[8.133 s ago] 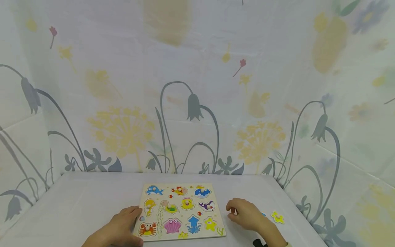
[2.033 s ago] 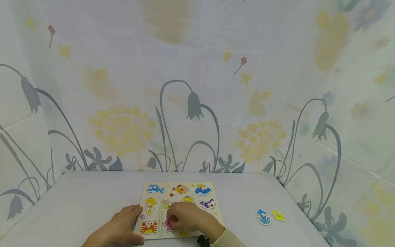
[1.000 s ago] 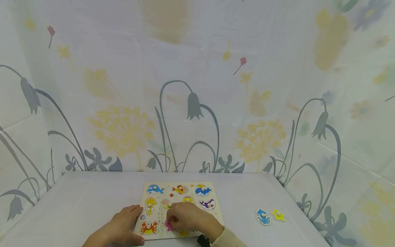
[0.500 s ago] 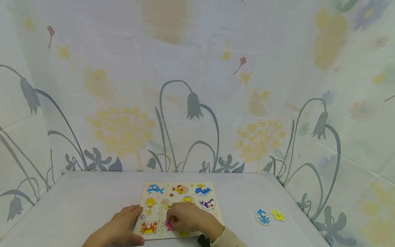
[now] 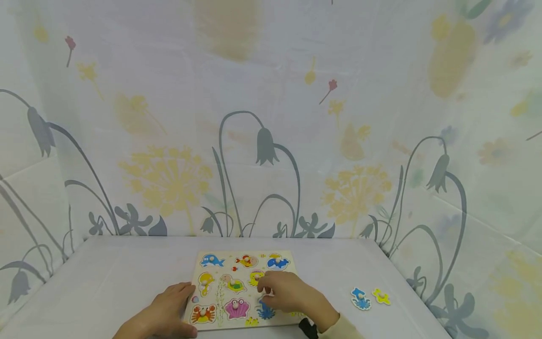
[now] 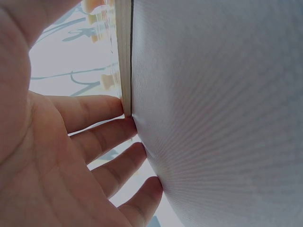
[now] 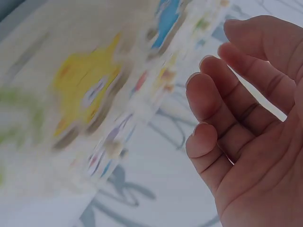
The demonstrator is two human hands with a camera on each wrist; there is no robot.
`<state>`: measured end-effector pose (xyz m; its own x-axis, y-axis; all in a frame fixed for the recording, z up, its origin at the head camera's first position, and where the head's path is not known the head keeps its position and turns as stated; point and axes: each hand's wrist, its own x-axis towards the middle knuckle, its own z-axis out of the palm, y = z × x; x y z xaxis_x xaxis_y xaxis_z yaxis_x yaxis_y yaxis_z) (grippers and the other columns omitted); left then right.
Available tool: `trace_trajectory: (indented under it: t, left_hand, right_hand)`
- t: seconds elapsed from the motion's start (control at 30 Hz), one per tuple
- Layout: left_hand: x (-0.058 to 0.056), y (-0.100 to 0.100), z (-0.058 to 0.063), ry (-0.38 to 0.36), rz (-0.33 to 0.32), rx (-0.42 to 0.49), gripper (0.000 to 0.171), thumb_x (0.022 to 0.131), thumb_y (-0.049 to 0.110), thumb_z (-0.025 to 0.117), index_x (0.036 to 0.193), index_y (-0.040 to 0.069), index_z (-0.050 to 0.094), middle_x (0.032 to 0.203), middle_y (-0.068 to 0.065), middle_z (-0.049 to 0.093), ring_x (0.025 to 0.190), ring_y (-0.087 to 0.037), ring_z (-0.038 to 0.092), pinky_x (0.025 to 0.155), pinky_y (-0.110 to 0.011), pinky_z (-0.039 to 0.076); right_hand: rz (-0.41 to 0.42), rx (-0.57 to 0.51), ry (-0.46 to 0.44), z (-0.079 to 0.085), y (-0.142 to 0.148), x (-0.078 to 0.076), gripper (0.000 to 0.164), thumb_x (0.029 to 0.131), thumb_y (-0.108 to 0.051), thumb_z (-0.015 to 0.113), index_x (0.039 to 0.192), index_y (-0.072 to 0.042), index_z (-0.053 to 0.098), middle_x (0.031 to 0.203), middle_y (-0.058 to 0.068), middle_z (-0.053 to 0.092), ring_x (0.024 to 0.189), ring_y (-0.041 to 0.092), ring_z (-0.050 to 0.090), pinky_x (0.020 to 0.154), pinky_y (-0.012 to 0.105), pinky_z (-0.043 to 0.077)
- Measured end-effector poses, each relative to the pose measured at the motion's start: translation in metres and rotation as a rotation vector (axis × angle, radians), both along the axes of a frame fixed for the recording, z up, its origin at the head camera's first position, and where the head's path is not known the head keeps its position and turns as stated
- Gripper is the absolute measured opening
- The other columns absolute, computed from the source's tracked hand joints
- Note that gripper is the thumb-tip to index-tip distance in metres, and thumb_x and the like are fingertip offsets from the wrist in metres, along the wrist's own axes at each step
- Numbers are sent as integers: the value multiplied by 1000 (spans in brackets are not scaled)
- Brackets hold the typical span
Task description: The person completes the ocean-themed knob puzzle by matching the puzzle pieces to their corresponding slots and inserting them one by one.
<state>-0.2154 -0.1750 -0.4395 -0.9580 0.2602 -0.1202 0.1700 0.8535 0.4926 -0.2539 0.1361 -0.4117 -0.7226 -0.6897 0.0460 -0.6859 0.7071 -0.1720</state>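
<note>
A wooden sea-animal peg puzzle board (image 5: 230,325) lies on the white table. My left hand (image 5: 165,310) rests at its left edge; in the left wrist view the fingertips (image 6: 113,106) touch the board's side and the table. My right hand (image 5: 292,292) hovers over the board's right part with loosely bent fingers, and the right wrist view shows nothing in it. Near its fingertips is the blue squid picture (image 5: 266,310), partly covered. The pink shell piece (image 5: 237,309) sits in the board, its knob showing. The yellow starfish picture (image 7: 87,85) is under the hand.
Two loose knobbed pieces lie on the table right of the board: a blue squid (image 5: 361,299) and a yellow starfish (image 5: 381,296). Other knobbed pieces, such as the crab (image 5: 204,314), sit in the board. A flower-printed curtain (image 5: 271,141) stands behind the table.
My right hand has let go of the pink shell piece and moved right and up from it. The shell spot, knobless in the oldest frame, now bears a knob. The left hand stays put.
</note>
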Motion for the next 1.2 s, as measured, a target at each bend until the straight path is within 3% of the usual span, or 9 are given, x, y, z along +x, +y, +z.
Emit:
trace_trajectory:
  t: [0.3, 0.53, 0.73, 1.03, 1.2]
  left_hand:
    - [0, -1, -1, 3, -12, 9, 102, 51, 46, 90, 132, -2, 51, 138, -22, 45, 130, -46, 35, 102, -66, 29]
    - [0, -2, -2, 11, -29, 16, 102, 52, 48, 90, 131, -2, 51, 137, -22, 46, 130, -45, 35, 102, -67, 29]
    - [0, -2, -2, 6, -29, 14, 102, 52, 48, 90, 131, -3, 51, 137, -22, 46, 129, -46, 35, 101, -67, 29]
    - [0, -2, -1, -3, -24, 13, 101, 52, 48, 90, 132, -2, 51, 138, -22, 45, 130, -46, 35, 101, -67, 29]
    - [-1, -2, -1, -5, -21, 14, 102, 52, 48, 90, 132, -1, 51, 138, -22, 45, 130, -46, 35, 101, -67, 29]
  right_hand:
    - [-141, -57, -31, 3, 65, 1, 13, 85, -23, 70, 97, -20, 68, 80, -16, 52, 70, 3, 47, 61, 22, 44]
    - [-227, -92, 30, 2, 116, 5, 12, 83, -20, 72, 92, -16, 66, 78, -13, 51, 68, 4, 45, 57, 25, 42]
    - [-315, -107, 23, -3, 154, 6, 13, 82, -19, 73, 92, -16, 66, 81, -12, 52, 71, 7, 48, 58, 29, 42]
    - [-397, -84, 34, -14, 184, 7, 12, 77, -14, 72, 87, -17, 65, 79, -9, 50, 71, 9, 47, 60, 32, 44]
    - [-432, -99, -2, -16, 191, 9, 15, 76, -10, 69, 89, -17, 66, 80, -8, 51, 72, 11, 47, 62, 32, 44]
